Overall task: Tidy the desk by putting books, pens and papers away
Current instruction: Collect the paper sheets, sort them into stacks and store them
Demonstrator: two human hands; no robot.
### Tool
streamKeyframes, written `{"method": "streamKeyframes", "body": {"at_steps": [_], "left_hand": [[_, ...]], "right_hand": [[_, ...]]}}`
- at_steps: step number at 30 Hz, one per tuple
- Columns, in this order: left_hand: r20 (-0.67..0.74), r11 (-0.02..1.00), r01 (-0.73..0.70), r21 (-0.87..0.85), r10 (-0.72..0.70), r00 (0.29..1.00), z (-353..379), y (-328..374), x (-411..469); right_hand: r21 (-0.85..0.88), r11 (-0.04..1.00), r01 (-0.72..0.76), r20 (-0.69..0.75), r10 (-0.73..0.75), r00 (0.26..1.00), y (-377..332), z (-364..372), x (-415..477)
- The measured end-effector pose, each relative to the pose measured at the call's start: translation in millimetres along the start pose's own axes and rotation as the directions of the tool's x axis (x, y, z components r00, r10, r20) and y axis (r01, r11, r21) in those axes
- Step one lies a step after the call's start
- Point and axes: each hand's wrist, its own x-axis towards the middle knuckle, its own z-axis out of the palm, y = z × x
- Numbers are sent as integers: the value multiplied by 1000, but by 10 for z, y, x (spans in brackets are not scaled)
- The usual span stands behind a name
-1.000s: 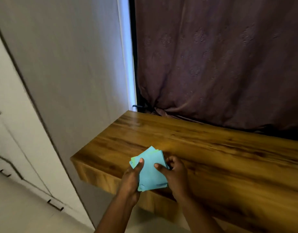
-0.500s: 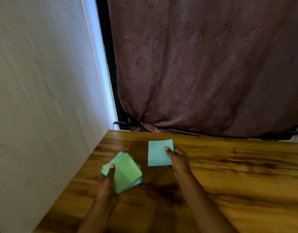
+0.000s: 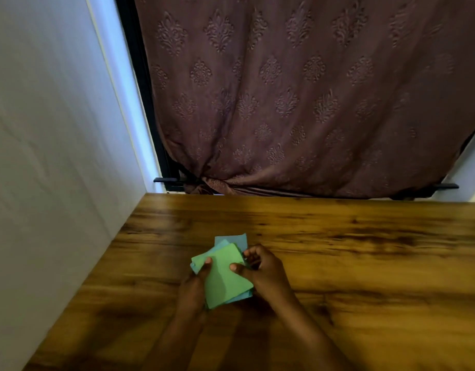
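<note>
A small stack of square papers, green on top with blue sheets fanned out beneath, is held just above the wooden desk. My left hand grips the stack's left side, thumb on the green sheet. From the right, my right hand pinches the same stack, thumb on top and fingers curled at its edge. One blue sheet sticks out at the far end of the stack.
A white cabinet side walls off the desk's left edge. A brown patterned curtain hangs behind the desk's far edge, gathered at a black bracket.
My right hand held one blue sheet apart from the stack half a second ago; it has come back to the stack and both hands now hold the papers together.
</note>
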Motion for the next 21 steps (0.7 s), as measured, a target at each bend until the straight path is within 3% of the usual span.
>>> {"method": "streamKeyframes", "body": {"at_steps": [3, 10, 13, 15, 18, 21], "left_hand": [[35, 999, 6, 34, -8, 999, 210, -48, -59], [14, 982, -31, 185, 29, 999, 532, -414, -45], [0, 987, -48, 156, 49, 999, 653, -338, -249], [-36, 997, -3, 82, 6, 999, 683, -351, -325], [-120, 992, 23, 120, -9, 993, 598, -358, -284], [-211, 981, 82, 178, -43, 976, 526, -369, -215]], "right_hand": [[-65, 998, 9, -64, -13, 998, 30, -219, -28], [-129, 991, -28, -29, 24, 999, 250, -808, -48], [-52, 995, -87, 21, 88, 996, 294, -942, -20], [101, 986, -135, 27, 133, 991, 273, -1053, 31], [310, 944, -116, -77, 147, 986, 211, -1234, 254], [266, 955, -130, -124, 167, 978, 307, -1267, 668]]}}
